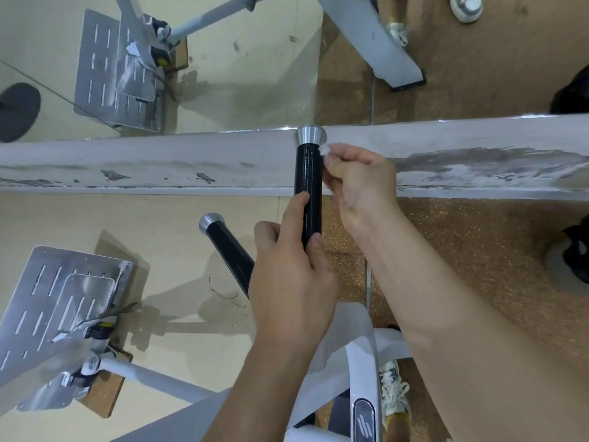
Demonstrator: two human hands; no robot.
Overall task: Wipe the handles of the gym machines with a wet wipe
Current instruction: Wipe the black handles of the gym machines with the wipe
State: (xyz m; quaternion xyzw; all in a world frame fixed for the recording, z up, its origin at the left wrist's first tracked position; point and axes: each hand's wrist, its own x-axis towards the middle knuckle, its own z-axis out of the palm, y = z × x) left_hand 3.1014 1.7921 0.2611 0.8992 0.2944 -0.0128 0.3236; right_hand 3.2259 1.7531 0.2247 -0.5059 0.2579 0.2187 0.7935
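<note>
A black machine handle (308, 177) with a silver end cap (308, 134) points up at the middle of the view. My left hand (291, 275) grips its lower part, thumb along the front. My right hand (358, 183) pinches a small white wet wipe (325, 150) against the handle's upper right side, just below the cap. A second black handle (229, 250) with a silver cap slants off to the left, partly hidden behind my left hand.
A mirror with a scuffed white ledge (159, 167) runs across the view and reflects the machine. A slotted metal footplate (57, 314) sits lower left. White machine frame (360, 362) lies below my arms. My shoe (393, 390) stands on the speckled brown floor.
</note>
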